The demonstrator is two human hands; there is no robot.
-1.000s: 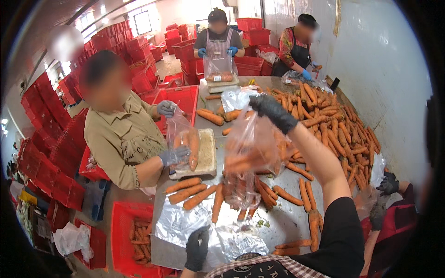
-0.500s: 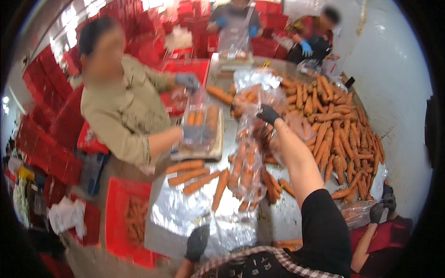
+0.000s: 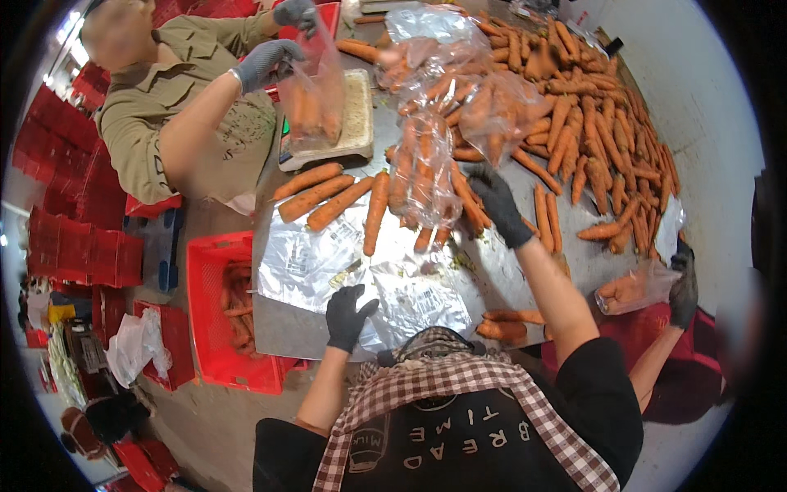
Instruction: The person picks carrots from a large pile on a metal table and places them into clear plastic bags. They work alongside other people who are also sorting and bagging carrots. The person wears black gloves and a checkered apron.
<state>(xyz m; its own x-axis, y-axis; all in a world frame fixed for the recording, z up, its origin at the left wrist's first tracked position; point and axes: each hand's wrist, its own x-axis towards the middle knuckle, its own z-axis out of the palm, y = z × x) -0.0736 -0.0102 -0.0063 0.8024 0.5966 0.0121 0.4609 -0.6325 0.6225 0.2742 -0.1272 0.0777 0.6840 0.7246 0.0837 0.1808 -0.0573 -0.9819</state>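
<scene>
My left hand point(image 3: 348, 317), in a dark glove, is over the near edge of the flat silver-and-clear plastic bags point(image 3: 418, 299); its thumb and fingers are apart and nothing shows in them. Further right, my dark-gloved right hand point(image 3: 502, 207) reaches over the metal table with fingers stretched out, beside some loose carrots point(image 3: 467, 197). Just left of it lie clear bags filled with carrots point(image 3: 425, 172). Several single carrots point(image 3: 326, 202) rest in a row on the flat bags. Another filled bag point(image 3: 500, 115) lies beyond my right hand.
Across the table, a co-worker's gloved hands point(image 3: 275, 61) hold a bag of carrots point(image 3: 316, 107) at a scale point(image 3: 357, 123). A large carrot heap point(image 3: 607, 131) covers the far right. Another person's gloved hand point(image 3: 682, 287) holds a bag at right. A red crate point(image 3: 209, 312) stands left.
My right hand has come back toward me from the far bags to the nearer carrots. My left hand now shows over the flat bags. The co-worker has lifted the bag's top; my view has tilted down.
</scene>
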